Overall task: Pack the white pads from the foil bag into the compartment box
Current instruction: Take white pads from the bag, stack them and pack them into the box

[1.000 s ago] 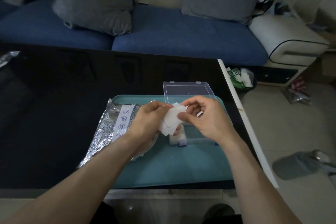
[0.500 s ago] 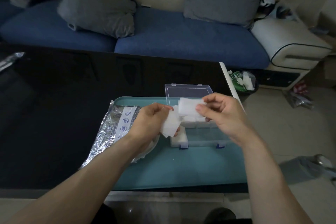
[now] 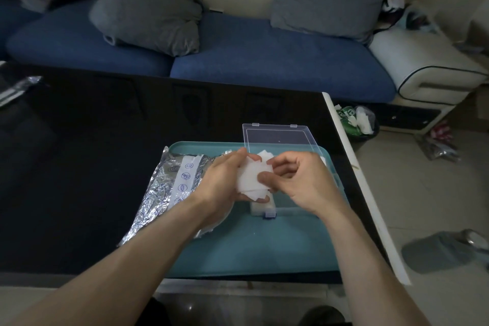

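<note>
Back from the box [image 3: 275,209] comes our right hand [image 3: 304,182], its thumb and forefinger now pinching the top pad of the stack [image 3: 251,180] our left hand [image 3: 225,180] grips above the box's near left corner. We judge the pads light, soft and limp, best peeled by an edge. They look thin, white, squarish. Left of the box lies the bag [image 3: 169,188].

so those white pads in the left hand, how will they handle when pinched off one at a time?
Probably floppy: the white pads are thin sheets fanned in the left hand, edges splayed unevenly. Likely very light, since a loose grip carries several. They may cling together; the right hand pinches at the stack's edge with thumb and fingertip, which suggests that peeling one off takes care.
</note>
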`<state>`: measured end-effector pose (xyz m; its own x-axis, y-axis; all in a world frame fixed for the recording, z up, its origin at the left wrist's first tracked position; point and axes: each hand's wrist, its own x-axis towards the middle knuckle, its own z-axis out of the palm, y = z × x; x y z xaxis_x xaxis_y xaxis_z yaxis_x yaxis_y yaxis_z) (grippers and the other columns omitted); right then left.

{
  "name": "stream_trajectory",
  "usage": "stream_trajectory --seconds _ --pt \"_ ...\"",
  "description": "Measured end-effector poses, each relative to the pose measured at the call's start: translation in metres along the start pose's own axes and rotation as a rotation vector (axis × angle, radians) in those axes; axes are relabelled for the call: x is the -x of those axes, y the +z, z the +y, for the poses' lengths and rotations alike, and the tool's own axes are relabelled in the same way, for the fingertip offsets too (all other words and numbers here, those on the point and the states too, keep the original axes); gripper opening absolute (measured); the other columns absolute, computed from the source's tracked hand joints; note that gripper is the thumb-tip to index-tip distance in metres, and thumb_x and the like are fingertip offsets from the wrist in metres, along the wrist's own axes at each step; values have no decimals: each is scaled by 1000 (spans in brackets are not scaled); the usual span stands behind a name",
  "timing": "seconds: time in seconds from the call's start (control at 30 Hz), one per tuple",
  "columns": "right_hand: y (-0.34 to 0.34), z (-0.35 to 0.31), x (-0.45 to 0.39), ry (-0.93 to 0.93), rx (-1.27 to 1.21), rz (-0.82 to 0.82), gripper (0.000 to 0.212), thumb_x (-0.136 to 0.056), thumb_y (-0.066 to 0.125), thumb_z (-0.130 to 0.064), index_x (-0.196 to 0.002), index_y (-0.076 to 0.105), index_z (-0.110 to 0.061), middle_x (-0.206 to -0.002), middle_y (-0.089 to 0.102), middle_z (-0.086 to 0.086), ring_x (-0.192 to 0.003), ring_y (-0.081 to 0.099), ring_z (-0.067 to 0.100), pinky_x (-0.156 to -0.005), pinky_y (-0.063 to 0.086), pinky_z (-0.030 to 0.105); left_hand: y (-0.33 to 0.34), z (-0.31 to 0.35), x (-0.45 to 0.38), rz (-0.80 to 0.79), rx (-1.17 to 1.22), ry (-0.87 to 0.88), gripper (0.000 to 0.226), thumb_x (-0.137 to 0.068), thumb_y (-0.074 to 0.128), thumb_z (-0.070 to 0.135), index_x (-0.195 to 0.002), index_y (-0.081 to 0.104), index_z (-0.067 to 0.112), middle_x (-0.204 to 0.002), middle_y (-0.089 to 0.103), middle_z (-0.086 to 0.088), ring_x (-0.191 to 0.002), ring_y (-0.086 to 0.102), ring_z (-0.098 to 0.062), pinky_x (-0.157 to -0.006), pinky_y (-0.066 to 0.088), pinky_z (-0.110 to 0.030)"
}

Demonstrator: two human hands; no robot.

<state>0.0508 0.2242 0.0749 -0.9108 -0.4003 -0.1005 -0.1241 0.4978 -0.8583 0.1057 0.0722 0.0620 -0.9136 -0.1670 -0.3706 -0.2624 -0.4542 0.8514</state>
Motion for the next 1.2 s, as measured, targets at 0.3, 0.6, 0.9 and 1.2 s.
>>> stream_trajectory --seconds 0.3,0.6,0.9,1.2 --pt "18 4 -3 -59 96 139 35 -72 89 -35 -99 69 -24 -82 66 -12 -68 59 1 -60 49 12 -1 0 -2 -34 20 9 35 -104 45 23 -120 59 -4 -107 66 -20 -79 68 -24 -56 58 -37" --pt "11 4 -2 -183 72 94 22 -80 85 -21 -76 65 -30 -80 68 -12 -66 60 -1 -60 45 14 1 -2 -2 60 -46 67 27 -105 41 13 -112 59 -6 -91 64 -17 -64 65 -20 -45 52 -30" --pt "12 7 -4 -114 14 133 28 -71 90 -24 -94 74 -24 -80 70 -11 -72 64 -2 -66 52 14 3 -2 -1 56 -79 91 28 -104 40 7 -97 65 -2 -86 68 -15 -68 66 -21 -47 52 -33" --pt "11 6 -1 -242 146 71 13 -80 84 -22 -81 71 -26 -85 70 -13 -79 64 3 -64 47 15 -1 0 -1 94 -38 49 25 -100 44 3 -108 59 -15 -93 63 -24 -63 65 -24 -46 51 -30"
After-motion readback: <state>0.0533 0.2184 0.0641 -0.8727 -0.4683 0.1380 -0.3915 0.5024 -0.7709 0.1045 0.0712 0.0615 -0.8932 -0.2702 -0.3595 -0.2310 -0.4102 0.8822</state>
